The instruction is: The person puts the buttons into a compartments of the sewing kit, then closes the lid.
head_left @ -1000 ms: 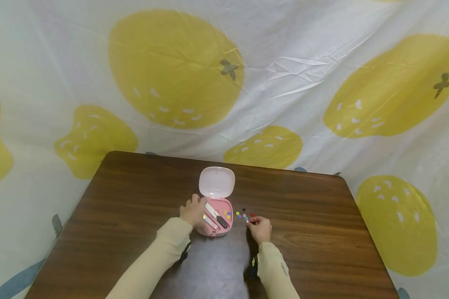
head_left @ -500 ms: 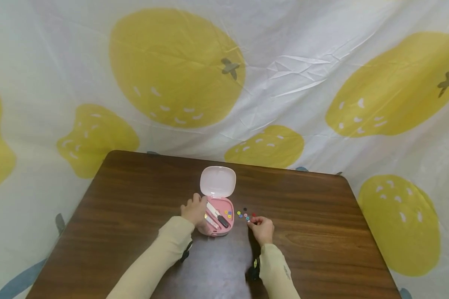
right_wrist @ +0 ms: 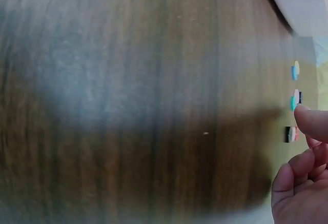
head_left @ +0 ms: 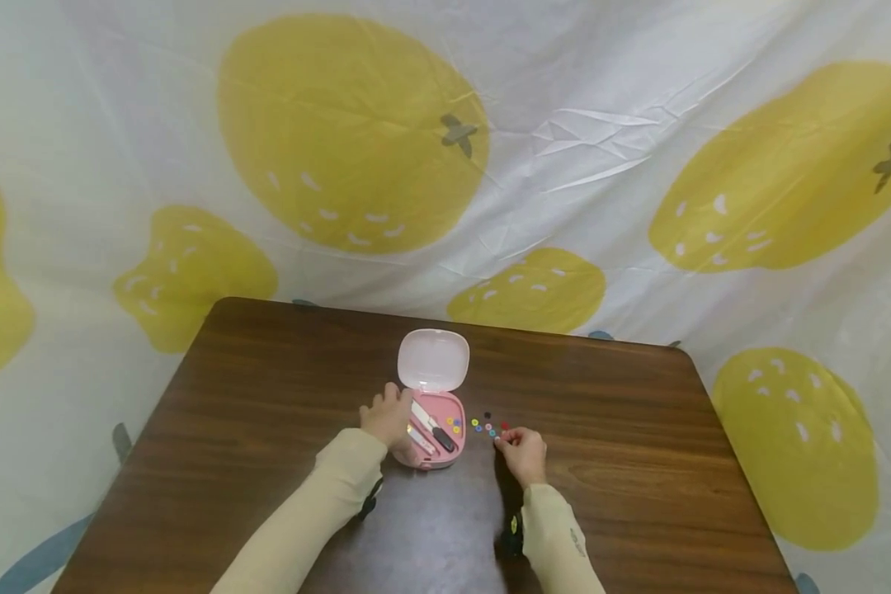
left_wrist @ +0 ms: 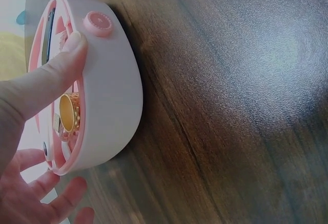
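An open pink-and-white sewing box (head_left: 451,402) stands mid-table with its pale lid (head_left: 434,360) tipped back. My left hand (head_left: 388,418) holds its left side; in the left wrist view the thumb (left_wrist: 72,49) lies over the front rim. Inside are a gold thimble (left_wrist: 69,114), a black-handled tool (head_left: 441,437) and a few yellow and blue buttons (head_left: 456,426). Right of the box, my right hand (head_left: 525,455) has thumb and forefinger together at a small white button (head_left: 498,438). Its other fingers (right_wrist: 302,162) are curled.
Several loose buttons lie between box and right hand, among them a yellow one (head_left: 475,422), a black one (head_left: 487,415) and a red one (head_left: 504,426). The dark wooden table (head_left: 624,396) ends at a hanging lemon-print cloth (head_left: 386,289).
My right hand has shifted slightly right, and the white button at its fingertips has moved away from the teal one beside it. My left hand stays on the box.
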The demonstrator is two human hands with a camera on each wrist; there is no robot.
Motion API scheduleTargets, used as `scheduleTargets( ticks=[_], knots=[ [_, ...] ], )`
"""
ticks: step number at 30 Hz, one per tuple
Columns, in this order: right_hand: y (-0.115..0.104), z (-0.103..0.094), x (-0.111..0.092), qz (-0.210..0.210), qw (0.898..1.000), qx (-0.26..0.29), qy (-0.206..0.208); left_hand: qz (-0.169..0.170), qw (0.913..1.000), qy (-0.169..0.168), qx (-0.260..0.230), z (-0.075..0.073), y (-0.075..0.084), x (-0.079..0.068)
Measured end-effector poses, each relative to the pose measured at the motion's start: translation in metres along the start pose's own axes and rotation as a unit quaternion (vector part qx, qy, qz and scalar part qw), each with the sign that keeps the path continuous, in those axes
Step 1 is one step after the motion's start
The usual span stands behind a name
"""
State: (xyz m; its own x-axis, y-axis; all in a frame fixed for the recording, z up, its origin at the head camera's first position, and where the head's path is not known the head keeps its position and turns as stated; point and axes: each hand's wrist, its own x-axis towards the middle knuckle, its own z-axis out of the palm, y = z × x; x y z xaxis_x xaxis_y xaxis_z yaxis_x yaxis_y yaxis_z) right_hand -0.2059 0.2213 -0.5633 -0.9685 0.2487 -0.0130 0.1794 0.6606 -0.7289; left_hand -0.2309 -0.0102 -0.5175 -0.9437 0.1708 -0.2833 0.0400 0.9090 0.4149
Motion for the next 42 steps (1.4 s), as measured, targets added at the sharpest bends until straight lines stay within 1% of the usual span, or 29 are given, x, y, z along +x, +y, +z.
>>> scheduleTargets(
  ticks=[5, 10, 14, 20, 26, 31, 35, 42],
  knots=[
    [-0.008, -0.001, 0.004, -0.011, 1.0, 0.003, -0.005, -0.004, 1.0, 0.001, -0.002, -0.001, -0.001, 0.0],
    [-0.022, -0.001, 0.009, -0.031, 0.999, 0.038, -0.025, -0.001, 1.0, 0.002, -0.004, 0.0, -0.001, 0.001],
    [-0.035, 0.001, 0.012, -0.041, 0.997, 0.049, -0.035, 0.004, 1.0, -0.001, -0.005, 0.0, 0.001, 0.001],
    [-0.053, 0.01, 0.014, -0.059, 0.995, 0.056, -0.062, 0.005, 0.9999, 0.001, -0.009, -0.003, 0.003, -0.002],
    [-0.059, 0.023, 0.015, -0.053, 0.994, 0.049, -0.083, 0.005, 1.0, 0.003, -0.005, 0.0, 0.002, -0.002],
    [-0.059, 0.03, 0.014, -0.062, 0.995, 0.027, -0.076, 0.009, 0.9999, 0.005, -0.009, 0.003, 0.0, 0.0],
    [-0.06, 0.032, 0.015, -0.077, 0.995, 0.014, -0.063, 0.007, 0.9999, 0.008, -0.01, 0.003, -0.001, 0.0],
    [-0.062, 0.034, 0.015, -0.097, 0.994, 0.002, -0.05, 0.006, 0.9999, 0.01, -0.007, 0.001, -0.002, -0.001]
  ],
)
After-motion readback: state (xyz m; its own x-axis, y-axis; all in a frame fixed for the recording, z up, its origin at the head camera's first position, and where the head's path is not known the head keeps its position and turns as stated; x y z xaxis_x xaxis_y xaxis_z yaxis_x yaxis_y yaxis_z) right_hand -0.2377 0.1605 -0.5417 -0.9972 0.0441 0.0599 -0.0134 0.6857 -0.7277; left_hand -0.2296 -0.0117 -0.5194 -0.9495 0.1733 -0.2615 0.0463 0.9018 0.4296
